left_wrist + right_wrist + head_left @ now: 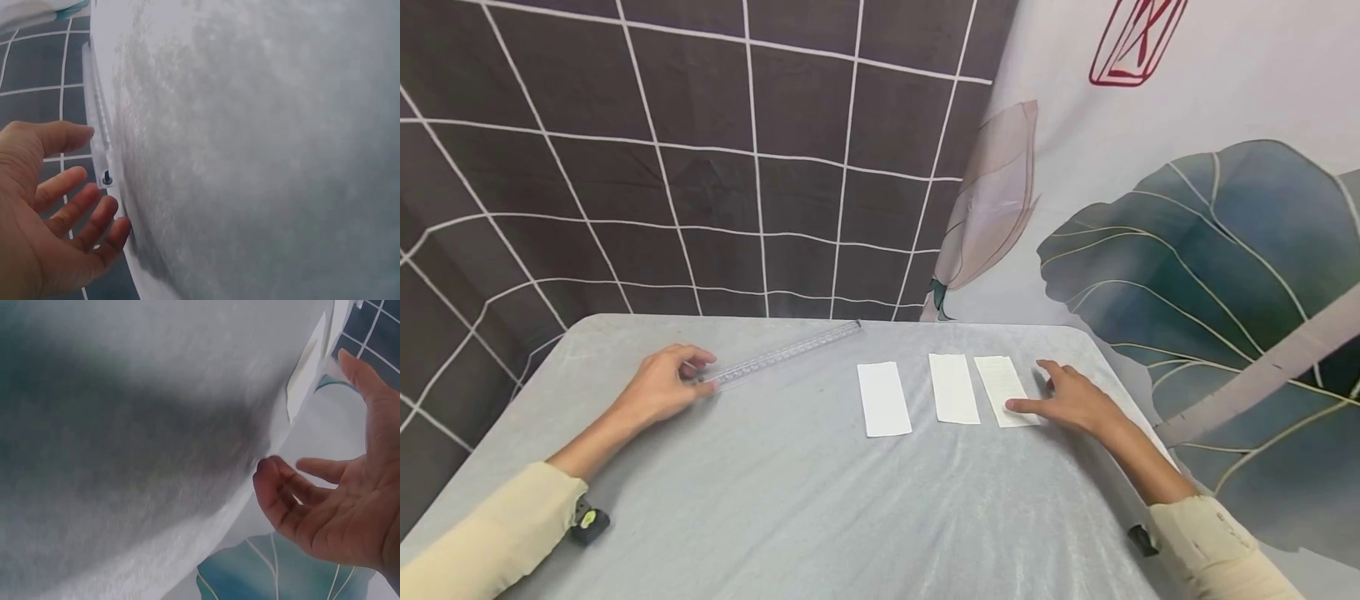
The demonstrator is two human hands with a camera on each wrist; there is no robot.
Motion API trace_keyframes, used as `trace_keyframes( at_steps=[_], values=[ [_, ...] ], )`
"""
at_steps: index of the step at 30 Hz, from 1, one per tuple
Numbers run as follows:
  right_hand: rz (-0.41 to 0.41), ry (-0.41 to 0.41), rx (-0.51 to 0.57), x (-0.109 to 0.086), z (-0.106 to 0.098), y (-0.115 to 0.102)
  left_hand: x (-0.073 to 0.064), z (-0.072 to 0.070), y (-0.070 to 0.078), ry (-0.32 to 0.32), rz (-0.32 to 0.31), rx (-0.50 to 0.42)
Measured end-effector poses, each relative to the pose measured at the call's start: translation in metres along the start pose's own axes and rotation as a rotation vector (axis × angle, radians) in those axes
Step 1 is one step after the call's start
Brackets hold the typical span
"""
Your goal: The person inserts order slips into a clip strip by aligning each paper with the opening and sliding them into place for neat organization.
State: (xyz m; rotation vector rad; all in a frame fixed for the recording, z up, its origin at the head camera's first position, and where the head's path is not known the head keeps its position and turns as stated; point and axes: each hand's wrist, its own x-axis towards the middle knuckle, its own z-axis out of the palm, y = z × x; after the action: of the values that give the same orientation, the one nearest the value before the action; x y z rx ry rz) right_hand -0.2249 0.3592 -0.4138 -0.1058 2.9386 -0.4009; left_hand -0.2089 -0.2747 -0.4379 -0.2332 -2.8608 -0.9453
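Note:
A long clear plastic ruler (pixel 790 352) lies slanted on the grey cloth, its far end by the table's back edge. My left hand (pixel 662 383) is at its near end, thumb and fingers spread apart beside it. In the left wrist view the thumb tip overlaps the ruler (pixel 98 119), and a small dark fitting shows at its end. On the right, my right hand (pixel 1075 402) hovers with fingers apart at the rightmost paper slip (pixel 1000 379), its thumb over the slip's lower part. Faint lines of print show on that slip. Neither hand grips anything.
Two more white paper slips, a left one (pixel 883 400) and a middle one (pixel 953 389), lie in a row with the rightmost. A grey cloth (pixel 820 508) covers the table. Behind it hang a dark gridded curtain (pixel 700 183) and a leaf-printed curtain (pixel 1187 242).

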Motion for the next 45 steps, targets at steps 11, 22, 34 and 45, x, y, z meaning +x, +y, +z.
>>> trace_keyframes(
  at_steps=[11,22,34,45],
  values=[
    [0.027,-0.068,0.155,0.002,0.006,-0.014,0.006,0.015,-0.017,0.073,0.034,-0.027],
    [0.037,-0.048,0.179,0.007,0.011,-0.019,0.004,0.005,-0.001,-0.017,-0.020,-0.006],
    [0.096,-0.026,0.213,0.010,0.008,-0.024,0.014,0.000,0.000,-0.076,-0.040,0.008],
    [0.094,-0.007,0.375,0.014,0.010,-0.018,0.015,-0.002,0.001,-0.073,-0.043,-0.004]
  ],
)
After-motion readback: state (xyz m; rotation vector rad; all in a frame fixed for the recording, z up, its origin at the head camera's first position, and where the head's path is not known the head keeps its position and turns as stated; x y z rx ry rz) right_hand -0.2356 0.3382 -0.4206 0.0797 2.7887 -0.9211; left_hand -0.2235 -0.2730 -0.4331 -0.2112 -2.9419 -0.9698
